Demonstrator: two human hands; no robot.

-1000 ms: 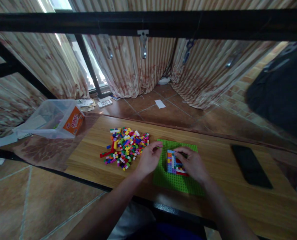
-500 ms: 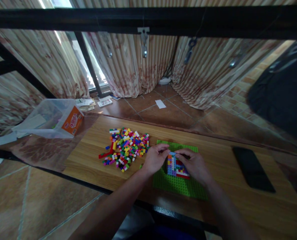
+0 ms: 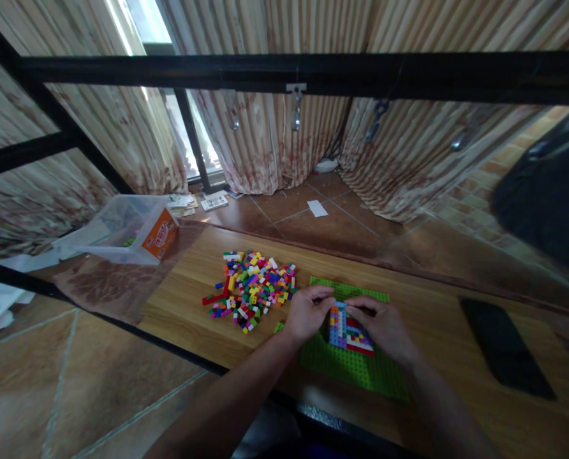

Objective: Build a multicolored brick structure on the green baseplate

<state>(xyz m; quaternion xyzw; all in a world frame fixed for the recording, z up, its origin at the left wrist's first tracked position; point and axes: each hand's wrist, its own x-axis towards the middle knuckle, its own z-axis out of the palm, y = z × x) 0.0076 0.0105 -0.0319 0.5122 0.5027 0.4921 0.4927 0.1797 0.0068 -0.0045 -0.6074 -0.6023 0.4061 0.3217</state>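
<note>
A patch of colourful building bricks [image 3: 339,331] is fixed on the green baseplate [image 3: 351,376], with lilac, orange, white and red pieces in rows. At its far edge a light blue strip of brick [image 3: 340,304] shows between my hands. My left hand [image 3: 308,312] is closed in a pinch at the far left corner of the patch. My right hand [image 3: 383,325] is also closed, its thumb and finger at the far edge, partly covering the bricks' right side. Whatever either hand pinches is hidden by the fingers.
Loose bricks [image 3: 258,287] lie in a pile left of the baseplate on the wooden table [image 3: 184,319]. A black phone-like slab [image 3: 507,347] lies to the right. A clear plastic box [image 3: 122,239] with an orange label stands at the far left. A black bar [image 3: 246,71] crosses above the table.
The whole view has shifted, so things sit lower and further right. My hands stay at the far edge of the brick patch, with their pinch little changed.
</note>
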